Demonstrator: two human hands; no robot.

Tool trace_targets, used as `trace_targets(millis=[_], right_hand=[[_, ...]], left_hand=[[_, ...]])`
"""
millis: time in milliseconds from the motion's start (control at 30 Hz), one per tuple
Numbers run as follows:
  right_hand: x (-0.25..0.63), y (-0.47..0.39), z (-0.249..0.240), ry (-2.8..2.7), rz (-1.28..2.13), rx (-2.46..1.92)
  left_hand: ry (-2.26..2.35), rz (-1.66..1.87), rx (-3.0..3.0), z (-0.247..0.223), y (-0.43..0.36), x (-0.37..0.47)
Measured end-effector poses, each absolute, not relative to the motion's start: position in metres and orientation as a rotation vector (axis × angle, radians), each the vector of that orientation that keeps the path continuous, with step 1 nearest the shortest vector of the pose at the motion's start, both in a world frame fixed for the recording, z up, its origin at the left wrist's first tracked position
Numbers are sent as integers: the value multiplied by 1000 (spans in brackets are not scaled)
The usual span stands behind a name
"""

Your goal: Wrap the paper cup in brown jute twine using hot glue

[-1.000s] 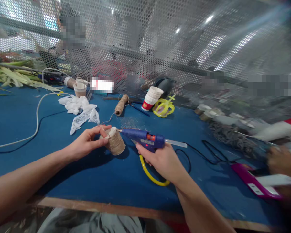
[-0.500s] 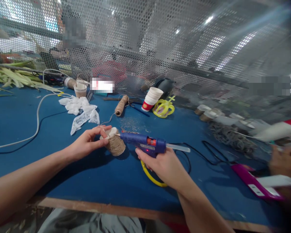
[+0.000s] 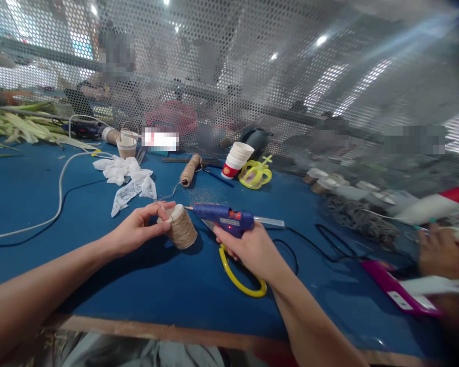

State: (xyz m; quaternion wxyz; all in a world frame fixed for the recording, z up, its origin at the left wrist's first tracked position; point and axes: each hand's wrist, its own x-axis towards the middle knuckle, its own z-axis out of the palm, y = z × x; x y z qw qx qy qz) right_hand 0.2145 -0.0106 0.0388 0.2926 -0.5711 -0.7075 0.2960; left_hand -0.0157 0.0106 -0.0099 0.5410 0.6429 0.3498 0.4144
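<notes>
My left hand [image 3: 147,224] pinches twine at the white end of a small twine-wrapped cup [image 3: 182,229], which lies tilted on its side. In my right hand [image 3: 250,244] is a blue glue gun [image 3: 224,218], its nozzle pointing left, close to the cup's rim. A clear glue stick [image 3: 270,221] sticks out of the gun's back. Under the right hand lie scissors with a yellow handle [image 3: 239,283]. A strand runs from the cup up to a twine roll [image 3: 190,171].
Stacked paper cups [image 3: 237,159] and a yellow crown shape [image 3: 255,174] stand at the back. White cloth [image 3: 128,178] and a white cable [image 3: 60,193] lie left. Another person's hand [image 3: 445,252] is at far right, near a purple power strip [image 3: 398,290].
The glue gun's nozzle has drawn slightly back from the cup's rim, and my right hand has shifted a little left. My left hand keeps its hold.
</notes>
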Motion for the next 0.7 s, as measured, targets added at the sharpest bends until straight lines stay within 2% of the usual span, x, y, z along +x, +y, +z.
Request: trace_targets(millis=[233,367,567,700], right_hand=[[223,10,38,-1625,1054,-1468],[235,40,32,-1500,839,-1590],[246,76,7,-1537,762,-1795],[246,84,1,-1605,567,-1869]], left_hand=[[843,983,1521,-9,10,-14],[852,979,1524,-8,11,-14],[835,968,1595,-8,11,-16],[823,966,1615,-6,10,-17]])
